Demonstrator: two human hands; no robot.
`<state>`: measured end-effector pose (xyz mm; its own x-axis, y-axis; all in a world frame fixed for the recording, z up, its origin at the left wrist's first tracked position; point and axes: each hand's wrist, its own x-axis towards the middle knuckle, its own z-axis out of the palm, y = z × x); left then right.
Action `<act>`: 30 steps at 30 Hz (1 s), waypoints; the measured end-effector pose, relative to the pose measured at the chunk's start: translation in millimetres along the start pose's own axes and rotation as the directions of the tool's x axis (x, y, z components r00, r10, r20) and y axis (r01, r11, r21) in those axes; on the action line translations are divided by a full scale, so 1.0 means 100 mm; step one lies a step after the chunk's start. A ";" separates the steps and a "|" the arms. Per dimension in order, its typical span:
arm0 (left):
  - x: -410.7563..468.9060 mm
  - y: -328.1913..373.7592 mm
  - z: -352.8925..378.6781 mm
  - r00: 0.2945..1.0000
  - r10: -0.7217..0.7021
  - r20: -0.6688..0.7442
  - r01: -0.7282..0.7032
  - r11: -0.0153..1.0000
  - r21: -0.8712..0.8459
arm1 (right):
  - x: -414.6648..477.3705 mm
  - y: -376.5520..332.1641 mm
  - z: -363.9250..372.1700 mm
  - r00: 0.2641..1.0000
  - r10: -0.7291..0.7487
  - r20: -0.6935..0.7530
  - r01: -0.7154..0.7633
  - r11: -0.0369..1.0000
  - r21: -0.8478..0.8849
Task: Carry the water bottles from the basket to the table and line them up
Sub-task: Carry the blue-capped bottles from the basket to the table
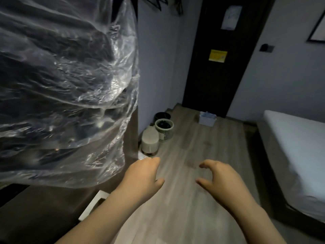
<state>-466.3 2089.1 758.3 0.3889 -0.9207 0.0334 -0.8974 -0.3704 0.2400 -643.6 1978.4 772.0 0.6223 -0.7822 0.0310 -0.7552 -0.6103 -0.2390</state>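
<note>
Fingers of left hand (142,175) and right hand (221,178) are loosely curled and grasp nothing above the smooth wood-grain floor (184,217). A crinkled clear plastic garment cover (61,85) hangs just left, where a swinging arm could snag it. The round stool (150,140) and perforated waste bin (164,131) are trip hazards in the dim light. The white boxy basket (206,121) stands by the dark door (219,59), well ahead of the hands, its bluish contents too blurred to identify.

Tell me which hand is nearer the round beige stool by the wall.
Left. The left hand hovers just short of the stool; the right hand is farther off to its right.
</note>
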 end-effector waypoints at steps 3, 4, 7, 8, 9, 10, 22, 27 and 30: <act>0.50 -0.02 -0.05 0.997 0.081 -0.004 -0.081 0.997 0.002 | 0.35 0.05 -0.10 0.998 0.056 -0.013 -0.056 0.998 -0.010; 0.66 -0.02 -0.05 0.994 0.106 -0.006 -0.106 0.994 0.004 | 0.45 0.08 -0.13 0.997 0.077 -0.020 -0.077 0.997 -0.009; 1.11 0.03 -0.02 0.987 0.159 0.015 -0.158 0.987 -0.011 | 0.74 0.20 -0.18 0.990 0.134 -0.041 -0.135 0.991 -0.001; 1.25 0.06 -0.01 0.985 0.169 0.022 -0.169 0.986 -0.019 | 0.83 0.25 -0.19 0.987 0.154 -0.044 -0.154 0.988 0.006; 1.42 0.09 0.02 0.982 0.188 0.022 -0.187 0.982 -0.021 | 0.93 0.32 -0.20 0.984 0.171 -0.048 -0.170 0.985 0.011; 1.54 0.11 0.03 0.979 0.203 0.021 -0.202 0.979 -0.022 | 1.01 0.36 -0.20 0.983 0.179 -0.046 -0.179 0.984 0.011; 3.60 0.83 0.22 0.964 0.266 0.000 -0.266 0.963 -0.034 | 2.68 1.58 -0.41 0.957 0.261 -0.125 -0.253 0.965 0.075; 4.43 1.18 0.28 0.965 0.262 0.015 -0.261 0.965 -0.027 | 3.39 2.17 -0.60 0.954 0.270 -0.134 -0.259 0.961 0.096; 4.87 1.30 0.31 0.965 0.260 0.030 -0.259 0.965 -0.029 | 3.78 2.42 -0.64 0.952 0.273 -0.140 -0.260 0.960 0.103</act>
<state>-400.2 1588.3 775.5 0.1356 -0.9886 0.0660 -0.9610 -0.1150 0.2515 -604.7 1527.1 788.5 0.3576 -0.9285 0.1003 -0.8655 -0.3698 -0.3379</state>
